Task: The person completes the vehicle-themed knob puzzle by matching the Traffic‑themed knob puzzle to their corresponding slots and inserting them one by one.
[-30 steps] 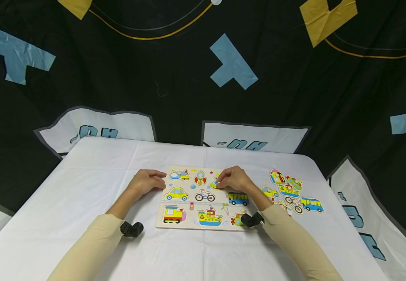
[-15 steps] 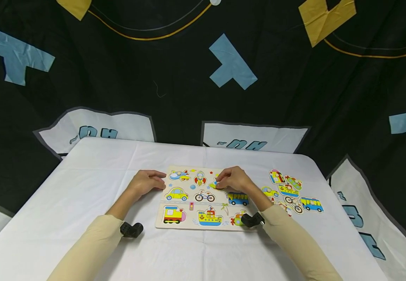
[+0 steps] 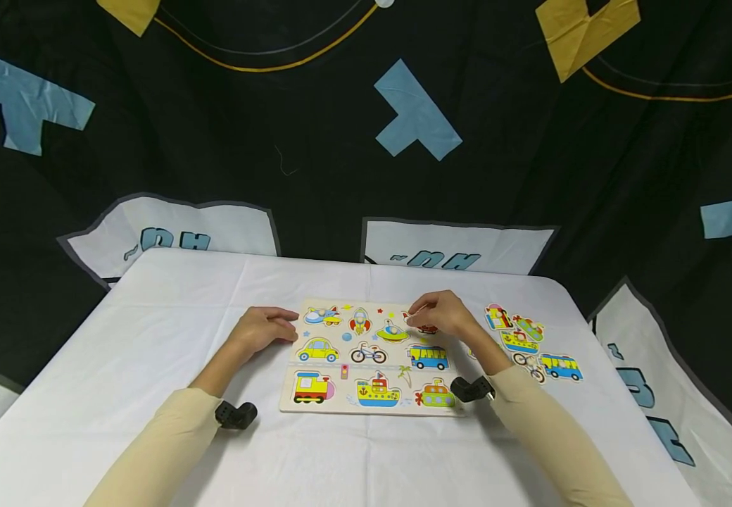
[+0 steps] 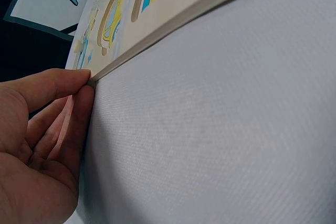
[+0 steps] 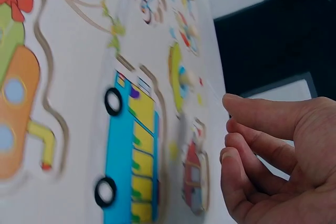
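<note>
Hovers with the loosely curled, empty right hand (image 3: 442, 313) over the upper right of the puzzle board (image 3: 391, 363) — just right of the flying saucer piece (image 3: 393, 333), in the board's top row. Touches the board's left edge with extended fingers of the left hand (image 3: 261, 331). Leaves the saucer uncovered — under fingertips half a second earlier.

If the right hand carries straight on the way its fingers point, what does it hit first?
Most likely the yellow flying-saucer piece, just ahead of the right hand on the puzzle board. The hand's height is unclear, so it might pass above.
</note>
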